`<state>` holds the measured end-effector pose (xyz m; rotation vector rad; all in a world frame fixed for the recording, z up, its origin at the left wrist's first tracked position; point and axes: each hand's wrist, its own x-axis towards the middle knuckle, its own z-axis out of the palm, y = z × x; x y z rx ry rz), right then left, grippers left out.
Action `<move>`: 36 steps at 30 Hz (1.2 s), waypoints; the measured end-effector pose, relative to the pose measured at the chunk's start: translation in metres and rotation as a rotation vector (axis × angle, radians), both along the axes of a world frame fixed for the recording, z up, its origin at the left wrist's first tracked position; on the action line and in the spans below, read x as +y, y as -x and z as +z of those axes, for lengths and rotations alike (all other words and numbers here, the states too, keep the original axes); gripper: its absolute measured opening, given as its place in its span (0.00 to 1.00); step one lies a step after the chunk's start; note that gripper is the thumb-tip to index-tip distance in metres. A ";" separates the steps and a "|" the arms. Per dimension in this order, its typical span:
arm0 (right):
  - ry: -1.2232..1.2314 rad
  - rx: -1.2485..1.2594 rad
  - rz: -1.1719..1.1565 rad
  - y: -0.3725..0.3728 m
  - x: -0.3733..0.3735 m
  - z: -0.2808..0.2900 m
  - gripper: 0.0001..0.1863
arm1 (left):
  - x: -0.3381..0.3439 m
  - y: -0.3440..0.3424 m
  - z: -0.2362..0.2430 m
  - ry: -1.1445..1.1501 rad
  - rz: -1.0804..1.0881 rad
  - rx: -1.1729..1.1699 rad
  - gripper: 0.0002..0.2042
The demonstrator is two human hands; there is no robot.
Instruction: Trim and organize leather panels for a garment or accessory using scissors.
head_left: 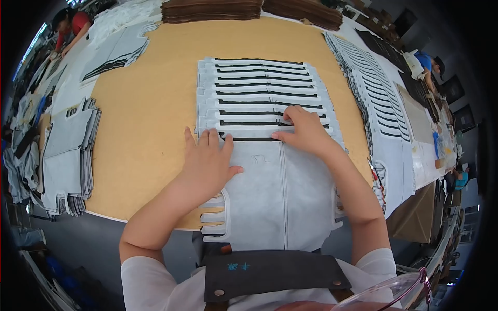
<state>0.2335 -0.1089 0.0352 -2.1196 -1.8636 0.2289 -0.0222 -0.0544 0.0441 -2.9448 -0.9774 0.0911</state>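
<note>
Grey fabric panels [254,186] lie in front of me in an overlapping row, stepped so that the black strip [264,94] along each far edge shows. The nearest panel has a seam down its middle and slotted sides, and it hangs over the table's near edge. My left hand [205,160] lies open at that panel's far left corner, fingers spread, fingertips by the end of the nearest strip. My right hand [306,129] rests on the row's right half. Its thumb touches the nearest strip and its bent fingers sit on strips farther up, with a gap between.
A stack of grey panels [67,150] stands at the left table edge. Another stepped row [381,98] runs along the right, with a red-handled tool [374,173] at its near end. Brown stacks [212,9] lie at the back. Co-workers [72,28] [426,65] are at far left and right.
</note>
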 end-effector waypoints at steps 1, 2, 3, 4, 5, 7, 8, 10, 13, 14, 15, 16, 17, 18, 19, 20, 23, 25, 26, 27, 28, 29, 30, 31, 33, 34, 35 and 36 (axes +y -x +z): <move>0.001 -0.003 0.008 0.001 0.007 0.010 0.22 | 0.002 0.000 -0.002 0.042 0.000 0.002 0.34; 0.179 0.051 0.003 0.002 0.013 0.020 0.22 | 0.003 0.000 -0.004 0.083 0.000 0.002 0.34; 0.357 0.104 -0.002 0.003 0.016 0.025 0.23 | 0.002 0.000 -0.007 0.084 0.009 0.000 0.34; 0.263 -0.005 0.084 0.003 0.019 0.018 0.22 | 0.001 0.000 -0.011 0.047 -0.011 -0.002 0.34; 0.264 -0.008 0.093 0.006 0.022 0.018 0.22 | 0.000 0.001 -0.013 0.009 -0.032 -0.003 0.35; 0.285 0.086 0.125 0.026 0.030 0.021 0.20 | -0.001 0.000 -0.014 0.015 -0.021 -0.004 0.35; 0.175 0.073 0.187 0.035 0.031 0.007 0.14 | -0.001 -0.001 -0.014 0.017 -0.024 -0.005 0.35; 0.045 0.061 0.192 0.061 0.038 -0.013 0.12 | -0.001 -0.002 -0.014 0.019 -0.030 -0.002 0.35; -0.217 0.087 0.200 0.093 0.053 -0.039 0.08 | -0.002 -0.001 -0.015 0.010 -0.028 0.015 0.35; -0.348 0.114 0.191 0.095 0.055 -0.044 0.07 | -0.002 -0.002 -0.015 0.001 -0.033 0.018 0.35; -0.345 0.117 0.195 0.096 0.055 -0.045 0.07 | -0.002 -0.001 -0.015 0.005 -0.029 0.020 0.35; -0.369 0.201 0.191 0.096 0.054 -0.046 0.07 | -0.003 0.001 -0.014 0.001 -0.041 0.000 0.35; -0.393 0.285 0.185 0.095 0.054 -0.047 0.08 | -0.002 0.002 -0.013 -0.003 -0.054 -0.019 0.36; -0.392 0.288 0.188 0.095 0.055 -0.048 0.08 | 0.000 0.004 -0.014 -0.002 -0.051 -0.018 0.36; -0.407 0.309 0.194 0.094 0.055 -0.048 0.08 | 0.003 0.007 -0.016 -0.035 -0.094 -0.044 0.33; -0.422 0.330 0.201 0.094 0.056 -0.049 0.08 | 0.007 0.010 -0.016 -0.068 -0.137 -0.070 0.30; -0.448 0.280 0.210 0.094 0.056 -0.052 0.09 | 0.030 0.010 0.000 0.171 -0.132 -0.085 0.21; -0.430 0.221 0.261 0.091 0.056 -0.053 0.09 | 0.039 0.009 0.004 0.245 -0.091 -0.135 0.18; -0.412 0.158 0.313 0.089 0.055 -0.053 0.09 | 0.044 0.008 0.006 0.319 -0.048 -0.188 0.16; -0.415 0.163 0.314 0.091 0.054 -0.050 0.09 | 0.049 0.010 0.004 0.316 -0.046 -0.183 0.16; -0.412 0.050 0.353 0.094 0.051 -0.046 0.09 | 0.055 0.011 -0.002 0.333 -0.042 -0.254 0.16; -0.408 -0.064 0.390 0.096 0.048 -0.043 0.10 | 0.059 0.013 -0.005 0.350 -0.038 -0.325 0.16; -0.411 -0.064 0.387 0.093 0.047 -0.045 0.10 | 0.062 0.012 -0.007 0.347 -0.041 -0.323 0.16; -0.416 -0.011 0.337 0.089 0.046 -0.049 0.10 | 0.064 0.011 -0.008 0.358 -0.028 -0.357 0.16; -0.422 0.041 0.288 0.081 0.043 -0.050 0.11 | 0.066 0.010 -0.011 0.369 -0.015 -0.390 0.17; -0.411 0.086 0.287 0.077 0.042 -0.050 0.12 | 0.066 0.010 -0.012 0.351 -0.042 -0.419 0.17; -0.399 0.131 0.286 0.075 0.041 -0.049 0.13 | 0.066 0.010 -0.013 0.333 -0.069 -0.447 0.17; -0.399 0.132 0.286 0.074 0.040 -0.047 0.13 | 0.065 0.009 -0.013 0.334 -0.069 -0.447 0.17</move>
